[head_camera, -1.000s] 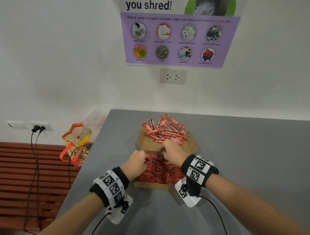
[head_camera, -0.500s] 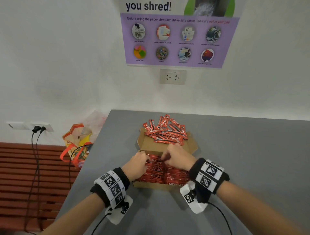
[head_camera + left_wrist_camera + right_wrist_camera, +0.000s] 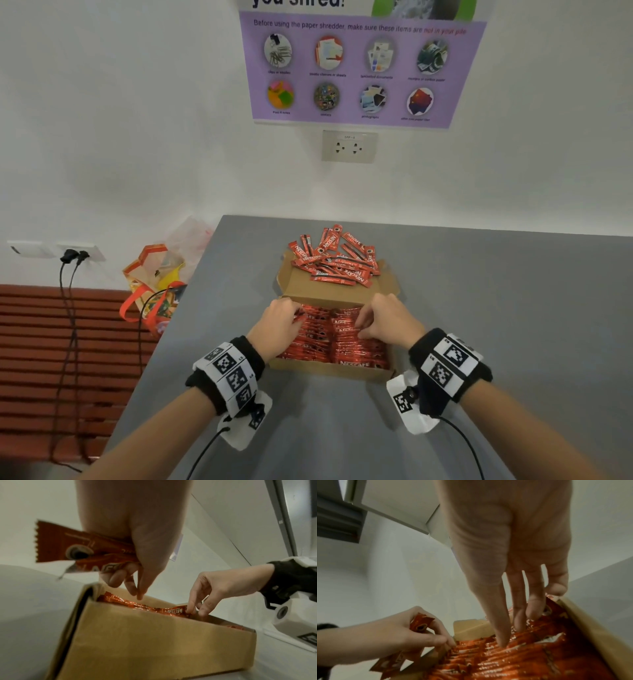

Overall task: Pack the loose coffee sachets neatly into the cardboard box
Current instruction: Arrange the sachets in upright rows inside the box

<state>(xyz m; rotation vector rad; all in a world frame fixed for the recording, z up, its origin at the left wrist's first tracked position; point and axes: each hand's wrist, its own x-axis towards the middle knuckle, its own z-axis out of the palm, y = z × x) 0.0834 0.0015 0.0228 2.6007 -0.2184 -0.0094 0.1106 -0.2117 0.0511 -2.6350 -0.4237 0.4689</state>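
A brown cardboard box (image 3: pixel 329 371) sits open on the grey table, with rows of red coffee sachets (image 3: pixel 325 339) packed inside. More loose sachets (image 3: pixel 335 260) lie heaped on its far flap and beyond. My left hand (image 3: pixel 294 317) hovers over the box's left end and grips a few sachets (image 3: pixel 82 547) in the palm, fingertips pointing down at the rows. My right hand (image 3: pixel 363 325) is over the right half; in the right wrist view its straight fingers (image 3: pixel 518 626) press down among the packed sachets (image 3: pixel 505 660).
The table (image 3: pixel 496 325) ends at a left edge close to the box. Beyond that edge stand a colourful bag (image 3: pixel 154 284) and a red slatted bench (image 3: pixel 44 342) with cables hanging from a wall socket. A white wall with an outlet (image 3: pixel 349 145) rises behind.
My right hand has drawn back from the box's far edge toward me and to the right, onto the packed rows. The left hand stays at the left end with its sachets.
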